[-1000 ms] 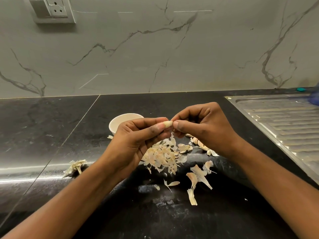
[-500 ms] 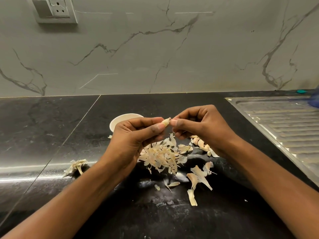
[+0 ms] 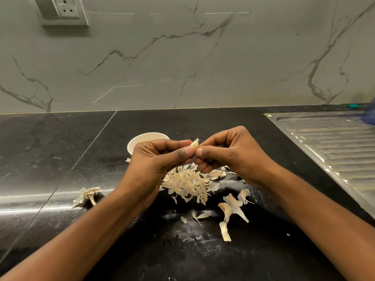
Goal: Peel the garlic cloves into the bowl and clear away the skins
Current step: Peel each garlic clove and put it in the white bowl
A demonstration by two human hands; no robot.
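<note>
Your left hand [image 3: 160,159] and right hand [image 3: 229,157] both pinch one garlic clove [image 3: 194,143] between thumb and fingertips, held up over the black table [image 3: 60,159]. White bowl [image 3: 142,138] sits just behind your left hand, mostly hidden by it. Pile of skins [image 3: 187,184] lies on the table right under the hands, loose skins [image 3: 231,211] nearer you, one more clump [image 3: 88,194] off left. Steel drainboard [image 3: 334,147] at right.

Black counter [image 3: 60,151], white bowl [image 3: 142,137] standing at the back, a heap of garlic skins [image 3: 188,183] just in front of it. Bigger peelings [image 3: 231,209] lie loose nearer us, one dry clump [image 3: 88,194] well apart on the left.
</note>
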